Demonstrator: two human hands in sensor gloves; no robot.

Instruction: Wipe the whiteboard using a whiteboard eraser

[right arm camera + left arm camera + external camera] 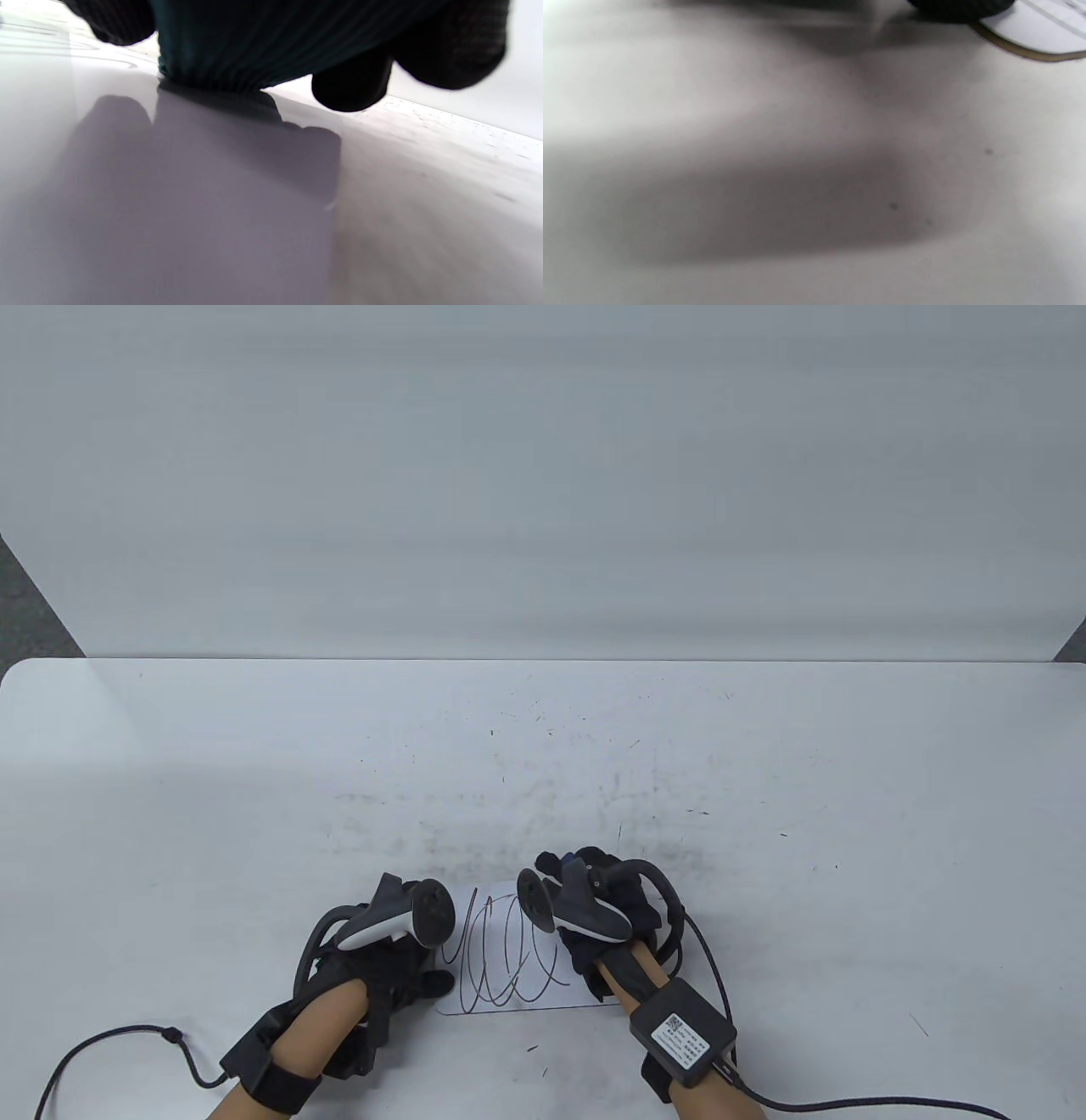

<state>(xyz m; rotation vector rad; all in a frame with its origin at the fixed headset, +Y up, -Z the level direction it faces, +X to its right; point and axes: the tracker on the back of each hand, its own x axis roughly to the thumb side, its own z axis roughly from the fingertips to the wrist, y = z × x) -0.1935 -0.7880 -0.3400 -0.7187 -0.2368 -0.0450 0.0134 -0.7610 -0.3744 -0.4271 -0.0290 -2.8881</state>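
The small whiteboard (517,950), scribbled with dark loops, lies between my hands on the smudged table (764,780). My left hand (382,959) rests at its left edge, finger state unclear. My right hand (611,899) covers its right side; only the right wrist view shows my fingers (352,91) gripping the dark eraser (254,51) pressed on the board.

Small white whiteboard (509,950) with dark scribbles, flat at the table's near edge; dark eraser (237,55) on it.
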